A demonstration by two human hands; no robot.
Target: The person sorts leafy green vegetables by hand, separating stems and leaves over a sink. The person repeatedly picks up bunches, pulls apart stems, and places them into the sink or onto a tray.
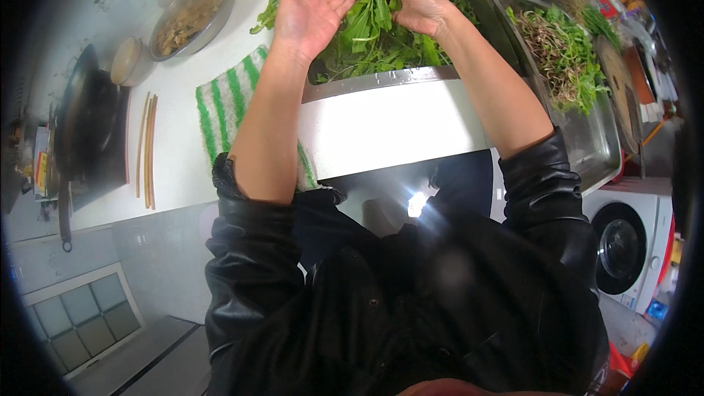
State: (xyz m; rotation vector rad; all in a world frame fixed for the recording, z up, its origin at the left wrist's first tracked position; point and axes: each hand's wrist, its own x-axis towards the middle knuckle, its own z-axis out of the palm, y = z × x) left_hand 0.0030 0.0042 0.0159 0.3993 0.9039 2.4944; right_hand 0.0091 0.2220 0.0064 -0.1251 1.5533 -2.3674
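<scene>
A metal sink [379,78] in front of me holds loose leafy greens [379,55] in what looks like water. My right hand [421,3] grips a bunch of leafy greens [371,14] near its root end, with the leaves hanging down over the sink. Beside it my left hand [316,11] is palm up and wet, fingers extended, their tips at or just behind the bunch; whether they touch it is hard to tell. A few leaves [267,15] lie on the counter left of the sink.
A green-striped towel [226,102] lies by my left forearm. Farther left are a metal bowl of food [192,16], a smaller bowl [126,61], chopsticks [148,151] and a dark wok [91,126]. At right, a metal tray [597,146] holds more greens [566,60], near a round wooden board [621,93].
</scene>
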